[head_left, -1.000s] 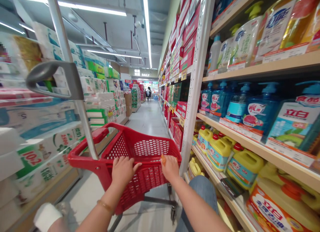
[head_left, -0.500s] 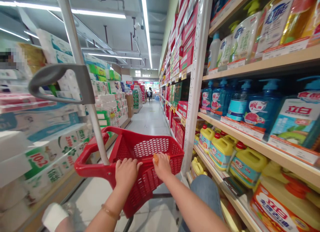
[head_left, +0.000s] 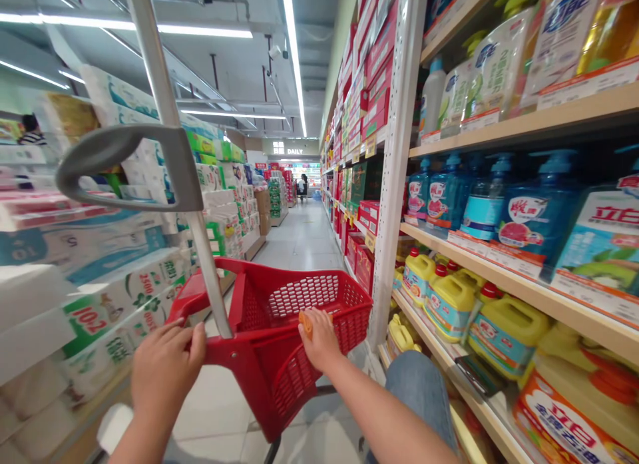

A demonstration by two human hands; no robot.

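A red rolling shopping basket [head_left: 264,357] with mesh sides and a tall metal pole [head_left: 212,271] stands in front of me. My left hand [head_left: 167,364] is closed over the red front handle at its left corner. At the right-hand side rim rests my right hand [head_left: 319,337], its fingers curled over a small orange object [head_left: 306,325]. Orange shows on both sides of those fingers, but its kind is hidden. The part of the basket's inside that I can see shows no goods. A grey loop grip [head_left: 187,168] is fixed to the pole, with neither hand on it.
Shelves at right hold blue pump bottles [head_left: 524,204] and yellow jugs [head_left: 506,327] of detergent, close to my knee [head_left: 419,391]. A white upright post [head_left: 394,151] borders them. Stacked paper packs [head_left: 110,311] line the left. The tiled aisle [head_left: 304,231] runs ahead; a distant person [head_left: 302,184] is there.
My left hand has moved left from the near rim onto the basket's red handle. My right hand shifts slightly left, still on the rim with the orange object. The view has turned slightly left.
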